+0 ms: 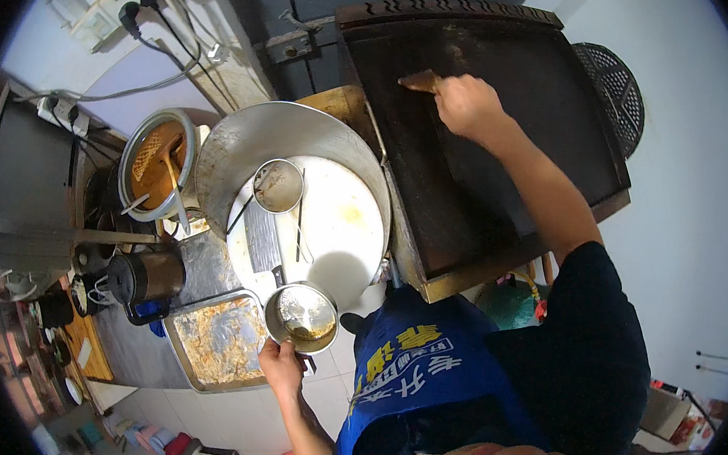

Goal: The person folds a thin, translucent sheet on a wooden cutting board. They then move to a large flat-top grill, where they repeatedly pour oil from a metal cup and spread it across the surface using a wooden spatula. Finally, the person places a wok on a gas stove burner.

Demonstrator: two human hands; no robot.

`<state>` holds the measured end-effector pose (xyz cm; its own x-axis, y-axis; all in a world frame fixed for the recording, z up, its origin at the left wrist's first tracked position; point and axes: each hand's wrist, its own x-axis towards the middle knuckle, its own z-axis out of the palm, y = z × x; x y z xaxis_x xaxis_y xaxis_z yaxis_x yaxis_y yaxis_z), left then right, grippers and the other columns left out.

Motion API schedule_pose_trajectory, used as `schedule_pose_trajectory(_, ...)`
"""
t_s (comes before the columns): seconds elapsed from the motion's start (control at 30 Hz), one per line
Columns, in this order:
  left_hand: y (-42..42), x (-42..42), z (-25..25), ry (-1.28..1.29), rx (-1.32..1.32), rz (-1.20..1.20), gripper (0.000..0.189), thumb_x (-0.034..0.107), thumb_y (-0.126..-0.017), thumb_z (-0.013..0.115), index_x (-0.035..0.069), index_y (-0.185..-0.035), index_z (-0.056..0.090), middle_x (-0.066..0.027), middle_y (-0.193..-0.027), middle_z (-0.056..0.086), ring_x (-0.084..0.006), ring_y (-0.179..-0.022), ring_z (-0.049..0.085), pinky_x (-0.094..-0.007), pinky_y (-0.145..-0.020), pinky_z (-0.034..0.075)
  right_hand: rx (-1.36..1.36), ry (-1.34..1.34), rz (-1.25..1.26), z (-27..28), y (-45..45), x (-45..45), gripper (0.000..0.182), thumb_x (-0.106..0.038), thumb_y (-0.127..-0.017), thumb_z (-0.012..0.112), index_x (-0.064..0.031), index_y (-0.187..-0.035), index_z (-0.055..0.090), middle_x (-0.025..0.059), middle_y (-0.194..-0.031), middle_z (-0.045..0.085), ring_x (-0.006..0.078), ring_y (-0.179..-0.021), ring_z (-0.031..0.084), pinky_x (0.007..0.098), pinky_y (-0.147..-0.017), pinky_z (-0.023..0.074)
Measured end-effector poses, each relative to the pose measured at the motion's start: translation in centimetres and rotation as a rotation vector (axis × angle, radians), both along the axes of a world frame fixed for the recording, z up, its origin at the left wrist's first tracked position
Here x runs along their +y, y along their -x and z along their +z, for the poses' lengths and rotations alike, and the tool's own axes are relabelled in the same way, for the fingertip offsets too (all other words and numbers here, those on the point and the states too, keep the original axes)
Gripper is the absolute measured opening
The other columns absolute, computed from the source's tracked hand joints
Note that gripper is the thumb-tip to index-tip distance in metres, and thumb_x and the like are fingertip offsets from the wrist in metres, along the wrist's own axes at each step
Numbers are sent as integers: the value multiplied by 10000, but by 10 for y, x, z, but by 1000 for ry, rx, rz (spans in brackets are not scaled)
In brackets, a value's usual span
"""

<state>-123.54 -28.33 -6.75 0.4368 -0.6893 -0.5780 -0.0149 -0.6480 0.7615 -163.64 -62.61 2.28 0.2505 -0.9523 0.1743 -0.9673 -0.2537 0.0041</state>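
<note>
My left hand (283,368) holds a round metal cup (302,318) by its near rim; a little yellowish liquid lies at its bottom. My right hand (471,105) grips a brown tool, seemingly a brush (420,82), whose end is over or on a dark flat griddle plate (493,153). Whether it touches the plate cannot be told. Left of the griddle stands a large metal pot (279,122) with whitish contents. In it are a round metal strainer or ladle (278,186) and thin dark sticks. The cup is at the near edge of this pot.
A greasy metal tray (223,387) lies left of the cup. Behind it are a lidded jug (146,276) and a pot of brown sauce (157,170) with a slotted spatula. Power cables (135,88) hang along the back wall. A perforated black disc (613,99) stands right of the griddle.
</note>
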Motion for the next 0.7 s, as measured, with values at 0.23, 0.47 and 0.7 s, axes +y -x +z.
schedule_pose_trajectory(0.23, -4, -32, 6, 53, -19, -185, 141, 47, -932, 525, -40, -938, 635, -62, -642, 620, -112, -452, 534, -274, -407, 401, -16, -49, -57, 0, 15, 107, 88, -105, -864, 611, -39, -834, 661, 186, -736, 691, 363, -690, 712, 455, -630, 584)
schedule_pose_trajectory(0.47, -15, -41, -1, 96, -58, -351, 173, 90, -941, 546, -28, -978, 668, -65, -656, 644, -110, -448, 542, -268, -404, 410, -17, -57, -64, 4, 15, 189, 216, -94, -877, 599, -18, -1040, 718, 185, -794, 711, 335, -691, 721, 425, -625, 589)
schedule_pose_trajectory(0.7, -16, -34, 1, 98, 30, -364, 189, 78, -920, 514, -33, -945, 665, -76, -642, 634, -113, -440, 527, -275, -402, 402, 35, -234, -216, 23, -6, 243, 283, -134, -930, 578, -30, -1163, 701, 183, -889, 728, 320, -752, 737, 429, -666, 600)
